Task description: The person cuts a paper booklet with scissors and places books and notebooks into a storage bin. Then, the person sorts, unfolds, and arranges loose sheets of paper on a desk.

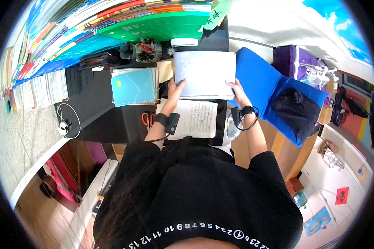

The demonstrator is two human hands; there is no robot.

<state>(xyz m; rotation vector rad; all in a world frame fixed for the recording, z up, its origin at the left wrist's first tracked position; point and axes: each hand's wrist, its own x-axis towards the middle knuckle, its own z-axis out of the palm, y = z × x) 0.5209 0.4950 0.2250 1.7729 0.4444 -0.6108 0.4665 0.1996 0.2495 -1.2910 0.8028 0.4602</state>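
Between my two hands is a pale notebook (205,74) with a faint drawing on its cover, held over the desk. My left hand (176,90) grips its lower left edge, thumb on the cover. On the lower right edge sits my right hand (239,92), its thumb also on top; the fingers behind are hidden. Just below the notebook lie handwritten sheets (194,120), partly covered by my left forearm. Orange-handled scissors (145,118) rest beside that forearm. A light-blue notebook (133,88) lies on other papers to the left.
Tall rows of books, including a green one (153,27), stand along the back. A container of pens (148,50) is near them. At the right, a blue chair (257,79) carries a dark cloth (297,108). A white cable (72,120) lies at the far left.
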